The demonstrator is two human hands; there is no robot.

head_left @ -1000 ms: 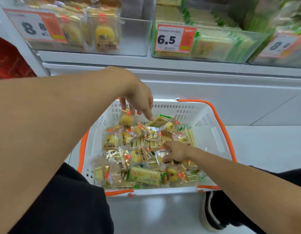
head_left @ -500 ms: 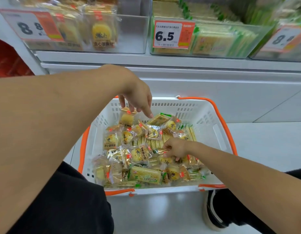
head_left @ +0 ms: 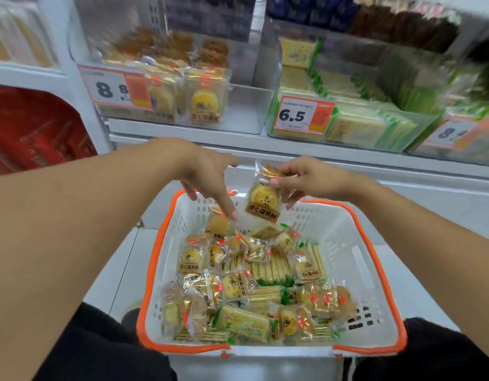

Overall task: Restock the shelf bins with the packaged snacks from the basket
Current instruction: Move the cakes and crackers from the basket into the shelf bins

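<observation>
Egg-yolk pastry packet [head_left: 264, 199] now lifted out of the basket [head_left: 345, 243], pinched at its top seal by the right hand [head_left: 309, 180] — a second ago pressed down among the snacks. Left hand [head_left: 210, 180] holding nothing, fingers spread, forefinger down toward another packet [head_left: 217, 225]. Next, probably, into the bin with the 8.8 tag [head_left: 251, 105] — same pastries there.

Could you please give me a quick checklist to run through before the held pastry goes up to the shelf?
1. Right hand pinches the pastry packet: ok.
2. Packet lifted out of the basket: ok.
3. Matching bin with the 8.8 tag has open space: ok.
4. Left hand grips the packet below it: cannot tell.
5. Packet wrapper intact: cannot tell.
</observation>
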